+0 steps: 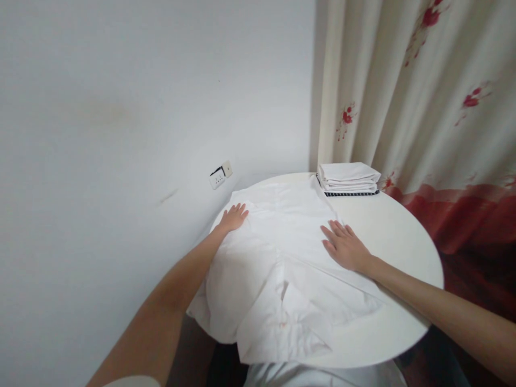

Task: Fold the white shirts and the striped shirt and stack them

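A white cloth garment (278,226) lies spread over a round white table, its near part wrinkled and hanging a little over the front edge. My left hand (234,217) rests flat on the garment's left side, fingers apart. On its right side my right hand (344,245) lies flat too, fingers stretched toward the far left. Neither hand grips the fabric. Some folds and a small brownish mark show on the near part of the cloth.
The white table (415,252) stands against a pale wall (161,80) with a socket (217,178). A stack of folded white cloths (349,177) with a black-and-white edge sits at the back right. A floral curtain (419,97) hangs behind it.
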`<state>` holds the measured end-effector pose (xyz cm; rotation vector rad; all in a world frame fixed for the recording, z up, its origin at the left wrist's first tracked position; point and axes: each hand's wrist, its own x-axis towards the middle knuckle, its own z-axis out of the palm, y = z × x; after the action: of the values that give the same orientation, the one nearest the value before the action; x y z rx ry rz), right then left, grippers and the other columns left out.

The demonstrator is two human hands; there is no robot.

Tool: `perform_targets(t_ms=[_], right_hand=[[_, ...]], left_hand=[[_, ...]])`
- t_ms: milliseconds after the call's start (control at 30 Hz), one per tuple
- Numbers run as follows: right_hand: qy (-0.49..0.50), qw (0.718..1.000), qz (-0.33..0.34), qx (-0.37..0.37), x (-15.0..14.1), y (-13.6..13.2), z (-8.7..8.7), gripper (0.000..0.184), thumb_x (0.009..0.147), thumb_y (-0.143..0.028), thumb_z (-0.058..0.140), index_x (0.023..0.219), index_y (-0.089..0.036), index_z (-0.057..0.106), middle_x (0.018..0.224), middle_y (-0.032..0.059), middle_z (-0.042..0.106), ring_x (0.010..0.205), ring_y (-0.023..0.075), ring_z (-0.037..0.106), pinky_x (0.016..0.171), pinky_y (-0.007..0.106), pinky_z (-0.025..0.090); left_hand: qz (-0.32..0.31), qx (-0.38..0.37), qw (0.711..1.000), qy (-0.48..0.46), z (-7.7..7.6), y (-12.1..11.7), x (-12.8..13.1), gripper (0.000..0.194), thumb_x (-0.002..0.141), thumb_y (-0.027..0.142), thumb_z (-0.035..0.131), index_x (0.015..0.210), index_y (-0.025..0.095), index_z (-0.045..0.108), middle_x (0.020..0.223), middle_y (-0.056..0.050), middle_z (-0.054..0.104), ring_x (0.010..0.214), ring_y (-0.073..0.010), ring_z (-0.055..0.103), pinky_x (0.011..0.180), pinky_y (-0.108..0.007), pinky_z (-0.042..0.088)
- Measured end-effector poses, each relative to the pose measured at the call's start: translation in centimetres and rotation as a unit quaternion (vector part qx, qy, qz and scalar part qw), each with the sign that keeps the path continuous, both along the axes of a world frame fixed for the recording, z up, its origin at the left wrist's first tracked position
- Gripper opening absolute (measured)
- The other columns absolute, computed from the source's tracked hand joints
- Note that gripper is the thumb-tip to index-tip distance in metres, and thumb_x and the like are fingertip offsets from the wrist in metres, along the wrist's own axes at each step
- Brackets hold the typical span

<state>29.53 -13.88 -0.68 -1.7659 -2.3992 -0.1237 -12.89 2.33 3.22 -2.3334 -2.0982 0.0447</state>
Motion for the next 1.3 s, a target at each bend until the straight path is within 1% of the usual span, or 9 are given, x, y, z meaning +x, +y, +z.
perform_targets(t_ms=[100, 233, 400, 567, 700, 867, 1100, 1200, 1300], right_hand=[[-0.017, 0.999, -0.016, 0.035, -0.3, -0.3, 0.3, 0.059, 0.102, -0.043, 0.028, 0.151, -0.013, 0.045, 0.158, 0.02, 0.036, 0.148, 0.0348, 0.03, 0.12, 0.056, 0.018], [-0.042, 0.994, 0.012, 0.099, -2.6, 0.1, 1.6, 0.057, 0.099, -0.033, 0.033, 0.147, -0.006, 0.048, 0.156, 0.0224, 0.039, 0.15, 0.0347, 0.025, 0.122, 0.057, 0.005], [-0.004, 0.993, 0.118, 0.027, -7.1, 2.5, 2.7, 0.061, 0.1, -0.037, 0.034, 0.155, -0.01, 0.037, 0.162, 0.0189, 0.028, 0.152, 0.0321, 0.022, 0.121, 0.057, 0.014], [0.036, 0.983, 0.175, -0.043, -7.8, 4.3, 1.6, 0.063, 0.103, -0.045, 0.028, 0.158, -0.016, 0.031, 0.164, 0.0162, 0.023, 0.152, 0.0287, 0.021, 0.121, 0.054, 0.019], [0.044, 0.984, 0.165, -0.052, -6.3, 4.3, 0.8, 0.065, 0.104, -0.051, 0.024, 0.157, -0.016, 0.034, 0.164, 0.015, 0.023, 0.152, 0.0273, 0.02, 0.122, 0.051, 0.018], [0.039, 0.989, 0.131, -0.049, -4.9, 3.7, 0.7, 0.065, 0.104, -0.051, 0.023, 0.157, -0.017, 0.034, 0.164, 0.0144, 0.023, 0.152, 0.0275, 0.02, 0.122, 0.05, 0.019], [0.055, 0.989, 0.122, -0.056, -4.9, 3.3, 1.0, 0.063, 0.104, -0.049, 0.025, 0.156, -0.015, 0.036, 0.164, 0.0147, 0.025, 0.152, 0.0266, 0.021, 0.122, 0.049, 0.019], [0.067, 0.989, 0.115, -0.061, -4.9, 3.3, 1.2, 0.063, 0.104, -0.049, 0.025, 0.156, -0.015, 0.037, 0.164, 0.0149, 0.026, 0.152, 0.0268, 0.023, 0.121, 0.049, 0.02], [0.072, 0.989, 0.112, -0.066, -4.7, 3.4, 1.2, 0.063, 0.103, -0.049, 0.025, 0.155, -0.015, 0.037, 0.163, 0.0142, 0.027, 0.152, 0.0268, 0.023, 0.121, 0.05, 0.02]], left_hand=[[-0.005, 0.013, 1.0, -0.002, 0.7, -0.4, 1.5, 0.063, 0.104, 0.045, 0.018, 0.16, 0.017, 0.022, 0.165, -0.016, 0.017, 0.153, -0.036, 0.015, 0.117, -0.065, 0.017], [-0.113, 0.019, 0.993, -0.014, 0.3, -2.0, 6.8, 0.063, 0.104, 0.053, 0.021, 0.16, 0.026, 0.02, 0.167, -0.005, 0.014, 0.155, -0.0244, 0.009, 0.123, -0.051, 0.01], [-0.238, 0.002, 0.97, -0.055, -1.9, -4.1, 12.1, 0.064, 0.103, 0.058, 0.02, 0.159, 0.028, 0.024, 0.166, -0.005, 0.021, 0.154, -0.026, 0.015, 0.122, -0.054, 0.015], [-0.241, 0.032, 0.968, -0.064, -2.8, -4.5, 11.8, 0.062, 0.104, 0.055, 0.022, 0.158, 0.026, 0.026, 0.166, -0.005, 0.024, 0.154, -0.0236, 0.018, 0.123, -0.048, 0.016], [-0.196, 0.007, 0.979, -0.054, -2.3, -2.5, 10.4, 0.059, 0.103, 0.057, 0.024, 0.158, 0.034, 0.026, 0.167, 0.001, 0.02, 0.154, -0.0245, 0.015, 0.123, -0.05, 0.015], [-0.126, 0.014, 0.991, -0.049, -2.0, 0.5, 9.4, 0.06, 0.103, 0.055, 0.025, 0.157, 0.029, 0.029, 0.166, -0.005, 0.02, 0.153, -0.0325, 0.017, 0.121, -0.058, 0.015], [-0.106, 0.064, 0.991, -0.057, -2.2, 0.1, 9.4, 0.05, 0.104, 0.044, 0.029, 0.149, 0.029, 0.045, 0.16, -0.001, 0.037, 0.15, -0.0223, 0.029, 0.122, -0.047, 0.022], [-0.06, 0.111, 0.99, -0.06, -2.0, 0.0, 9.4, 0.05, 0.102, 0.041, 0.033, 0.148, 0.027, 0.047, 0.163, -0.003, 0.031, 0.154, -0.0247, 0.016, 0.124, -0.051, 0.013], [0.037, 0.152, 0.985, -0.068, -2.0, 0.2, 9.1, 0.054, 0.101, 0.037, 0.033, 0.151, 0.022, 0.041, 0.166, -0.009, 0.023, 0.155, -0.0312, 0.005, 0.122, -0.061, 0.007]])
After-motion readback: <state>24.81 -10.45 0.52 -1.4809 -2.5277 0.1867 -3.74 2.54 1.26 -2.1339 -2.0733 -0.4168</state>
